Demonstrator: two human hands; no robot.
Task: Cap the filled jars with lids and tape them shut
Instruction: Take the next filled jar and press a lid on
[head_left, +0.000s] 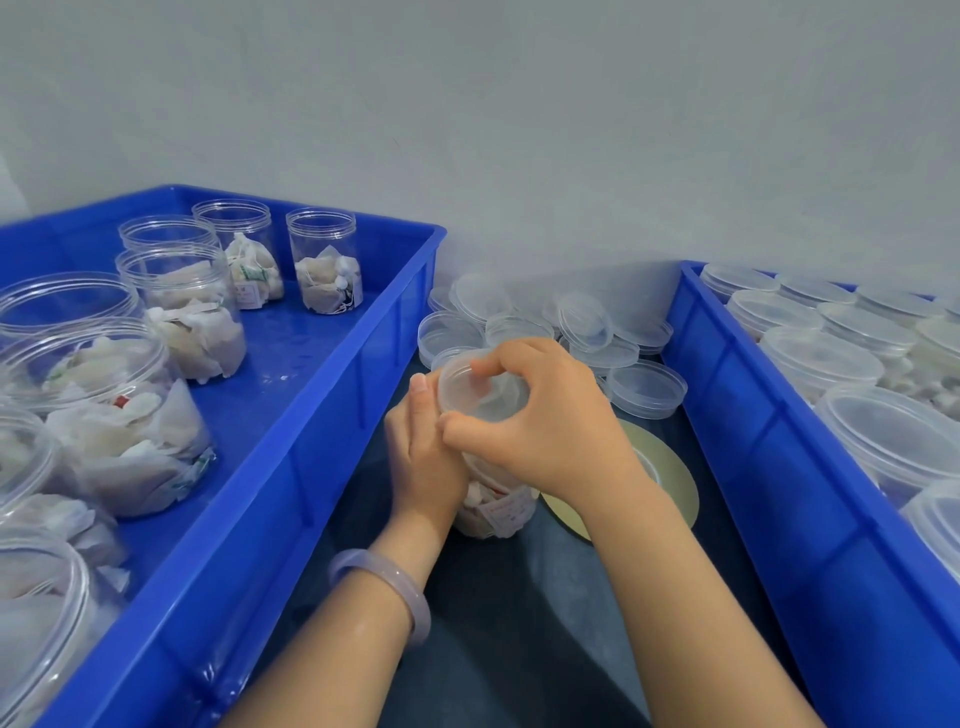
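A clear filled jar (496, 512) stands on the dark table between two blue crates. My left hand (423, 457) grips its side, thumb up against the rim. My right hand (540, 415) curls over the translucent lid (467, 387) on top of the jar, fingers and thumb round its edge. A roll of tape (667, 475), pale yellow-green, lies flat just right of the jar, partly hidden behind my right wrist. A heap of loose clear lids (597, 332) lies behind the jar by the wall.
The left blue crate (311, 441) holds several open jars (197, 312) filled with white sachets. The right blue crate (769, 447) holds several capped jars (821, 364). A grey wall rises right behind. A pale bangle (384, 592) sits on my left wrist.
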